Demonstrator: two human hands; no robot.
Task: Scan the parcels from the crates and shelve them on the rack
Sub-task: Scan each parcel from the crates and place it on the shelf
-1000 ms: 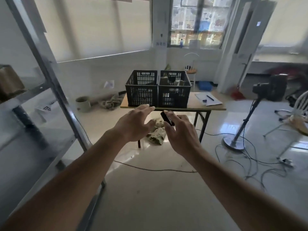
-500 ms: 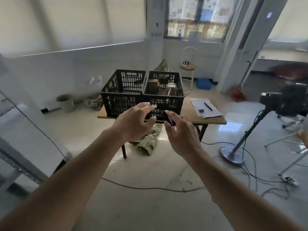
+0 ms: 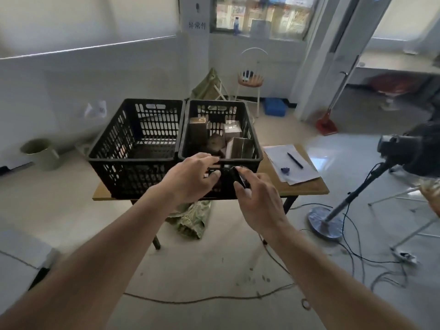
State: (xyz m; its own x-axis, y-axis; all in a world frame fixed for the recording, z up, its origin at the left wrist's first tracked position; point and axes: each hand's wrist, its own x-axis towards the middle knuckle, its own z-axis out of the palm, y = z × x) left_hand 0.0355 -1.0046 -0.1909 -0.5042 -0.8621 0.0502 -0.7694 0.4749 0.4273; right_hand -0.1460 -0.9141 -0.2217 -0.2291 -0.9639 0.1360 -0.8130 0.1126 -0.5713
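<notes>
Two black slotted crates stand side by side on a small wooden table (image 3: 307,188). The left crate (image 3: 133,148) looks nearly bare inside. The right crate (image 3: 247,129) holds several brown and silvery parcels (image 3: 232,132). My right hand (image 3: 258,198) grips a small black scanner (image 3: 239,178), held in front of the right crate's near wall. My left hand (image 3: 190,178) hovers just left of it with relaxed fingers and holds nothing. Both arms stretch forward from the bottom of the view.
Papers with a pen (image 3: 291,164) lie on the table's right end. A camera on a stand (image 3: 402,156) with trailing cables rises at the right. A green cloth (image 3: 190,220) lies under the table. A stool (image 3: 251,79) and a green bucket (image 3: 41,152) sit by the wall.
The view has turned from the metal rack on the left and closed in on the table. The crates look larger and nearer. Both hands keep the same pose, the right one still gripping the scanner.
</notes>
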